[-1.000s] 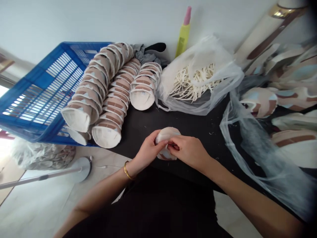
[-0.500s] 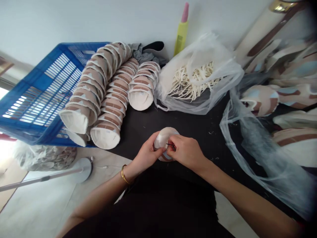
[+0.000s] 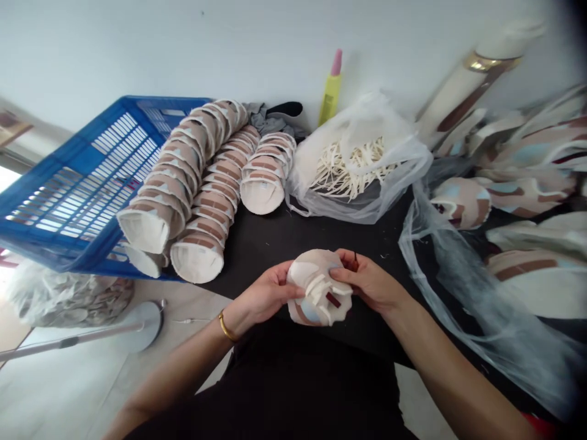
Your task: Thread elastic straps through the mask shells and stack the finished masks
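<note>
The roundish piece (image 3: 320, 287), with no clear long axis, is on the wearer's side of the bag (image 3: 367, 116). Left hand (image 3: 266, 296) and right hand (image 3: 373, 281), equally near, pinch its opposite edges, fingers curled.

There are two hands (image 3: 268, 293) (image 3: 376, 284), one held fabric piece (image 3: 316, 269), three nested rows (image 3: 215, 198) of similar pieces (image 3: 262, 195), one blue crate (image 3: 80, 256), one yellow bottle (image 3: 329, 102) with one pink cap (image 3: 337, 63), and one bag (image 3: 316, 205) of pale strips (image 3: 351, 165).
</note>
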A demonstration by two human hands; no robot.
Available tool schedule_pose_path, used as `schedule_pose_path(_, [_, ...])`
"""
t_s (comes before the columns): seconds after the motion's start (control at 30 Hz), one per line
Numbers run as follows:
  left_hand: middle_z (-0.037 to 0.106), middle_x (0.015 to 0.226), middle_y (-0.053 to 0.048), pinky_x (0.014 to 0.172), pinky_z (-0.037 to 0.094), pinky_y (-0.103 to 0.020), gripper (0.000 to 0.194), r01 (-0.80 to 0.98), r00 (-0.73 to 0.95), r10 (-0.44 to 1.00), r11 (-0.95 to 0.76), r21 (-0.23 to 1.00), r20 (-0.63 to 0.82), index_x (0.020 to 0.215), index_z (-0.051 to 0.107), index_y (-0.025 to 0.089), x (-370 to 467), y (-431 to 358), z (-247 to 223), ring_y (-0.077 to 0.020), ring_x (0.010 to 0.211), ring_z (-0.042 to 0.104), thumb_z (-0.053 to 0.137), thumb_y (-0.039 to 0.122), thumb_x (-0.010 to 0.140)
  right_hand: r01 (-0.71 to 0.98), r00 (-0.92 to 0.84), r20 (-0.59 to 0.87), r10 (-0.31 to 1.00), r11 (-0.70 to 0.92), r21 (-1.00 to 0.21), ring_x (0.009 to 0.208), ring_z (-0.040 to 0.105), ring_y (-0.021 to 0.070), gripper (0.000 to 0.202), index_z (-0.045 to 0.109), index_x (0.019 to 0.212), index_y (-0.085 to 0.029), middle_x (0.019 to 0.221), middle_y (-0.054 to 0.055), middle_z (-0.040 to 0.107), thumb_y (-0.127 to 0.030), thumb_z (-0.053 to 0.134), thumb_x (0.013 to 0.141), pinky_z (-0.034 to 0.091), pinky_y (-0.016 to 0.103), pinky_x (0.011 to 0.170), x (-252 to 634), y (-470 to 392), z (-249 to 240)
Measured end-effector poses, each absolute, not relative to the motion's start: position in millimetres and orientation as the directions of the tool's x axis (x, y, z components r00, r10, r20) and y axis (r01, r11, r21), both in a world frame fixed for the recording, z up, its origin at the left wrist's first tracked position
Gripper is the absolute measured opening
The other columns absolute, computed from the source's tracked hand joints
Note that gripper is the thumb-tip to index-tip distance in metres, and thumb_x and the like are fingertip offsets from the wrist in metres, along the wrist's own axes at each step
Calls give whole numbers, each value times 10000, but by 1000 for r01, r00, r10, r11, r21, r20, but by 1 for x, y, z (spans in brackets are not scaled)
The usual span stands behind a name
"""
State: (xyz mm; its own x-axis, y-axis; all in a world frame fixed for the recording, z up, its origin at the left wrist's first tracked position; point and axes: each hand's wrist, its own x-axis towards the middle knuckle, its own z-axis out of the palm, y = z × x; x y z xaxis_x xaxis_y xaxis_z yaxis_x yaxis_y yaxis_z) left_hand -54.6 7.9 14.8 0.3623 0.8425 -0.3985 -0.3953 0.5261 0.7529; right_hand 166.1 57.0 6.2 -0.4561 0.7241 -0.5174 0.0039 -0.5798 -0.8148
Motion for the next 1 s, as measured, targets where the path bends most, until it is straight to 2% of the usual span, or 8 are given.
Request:
schedule_pose_path(0.13, [744, 999, -88, 808, 539, -312, 419, -387, 465, 818, 533, 752, -339, 1096, 702, 155, -68, 5, 18, -238, 908, 705, 832, 241, 707, -41, -495, -477, 726, -568, -822, 580, 505, 81, 455, 579, 844, -199, 745, -51, 588, -462, 879, 625, 379, 188, 496, 156, 56, 15])
schedule_pose_path(0.37, [722, 1130, -88, 861, 538, -320, 689, -256, 240, 911, 393, 883, -335, 1244, 608, 160, -72, 2, 19, -227, 1000, 678, 892, 201, 618, 113, -402, -458, 793, -453, -884, 630, 555, 119, 431, 589, 941, -216, 809, -21, 614, -537, 783, 729, 439, 211, 514, 143, 60, 15])
schedule_pose_path(0.47, [746, 979, -66, 789, 539, -307, 404, -138, 204, 945, 287, 948, -256, 1100, 664, 140, -83, 3, 28, -199, 857, 689, 804, 219, 730, 186, -593, -336, 732, -281, -941, 752, 628, 166, 415, 616, 1033, -221, 900, 19, 662, -509, 759, 771, 523, 261, 630, 142, 65, 24])
schedule_pose_path(0.57, [754, 918, -48, 860, 504, -334, 128, 272, 269, 962, -120, 955, 45, 943, 703, 164, -110, 6, 45, -192, 857, 681, 682, 136, 820, 250, -796, -111, 595, 156, -956, 898, 661, 189, 204, 668, 1015, -237, 1021, 49, 680, -379, 689, 871, 543, 286, 772, 140, 76, 35])
schedule_pose_path(0.67, [737, 1165, -69, 1036, 423, -403, 279, 598, 481, 837, -531, 600, 261, 1091, 693, 212, -137, 16, 57, -234, 1147, 623, 516, 77, 922, 268, -834, 201, 513, 697, -665, 975, 664, 186, 239, 708, 1042, -255, 1101, 78, 685, -211, 479, 987, 528, 292, 840, 128, 99, 36])
schedule_pose_path(0.73, [645, 1355, -98, 1059, 435, -402, 332, 693, 531, 806, -590, 414, 261, 1222, 638, 208, -148, 29, 59, -256, 1330, 513, 452, 100, 970, 275, -829, 366, 423, 878, -391, 1004, 664, 197, 333, 710, 1117, -257, 1113, 101, 696, -154, 415, 1001, 525, 309, 861, 114, 121, 30])
schedule_pose_path(0.87, [534, 1469, -162, 1068, 481, -401, 334, 815, 479, 856, -516, 263, 193, 1279, 595, 124, -156, 68, 44, -287, 1443, 405, 432, 115, 987, 296, -850, 427, 309, 950, -96, 967, 669, 216, 344, 717, 1116, -215, 1065, 125, 707, -133, 402, 1003, 535, 308, 796, 82, 169, 12])
schedule_pose_path(1.0, [532, 1465, -180, 1088, 476, -415, 319, 870, 427, 889, -454, 191, 166, 1235, 620, 98, -160, 101, 24, -298, 1454, 391, 420, 103, 987, 329, -869, 384, 311, 944, -21, 987, 653, 211, 327, 710, 1096, -209, 1052, 103, 695, -115, 413, 997, 526, 294, 786, 59, 202, -1])
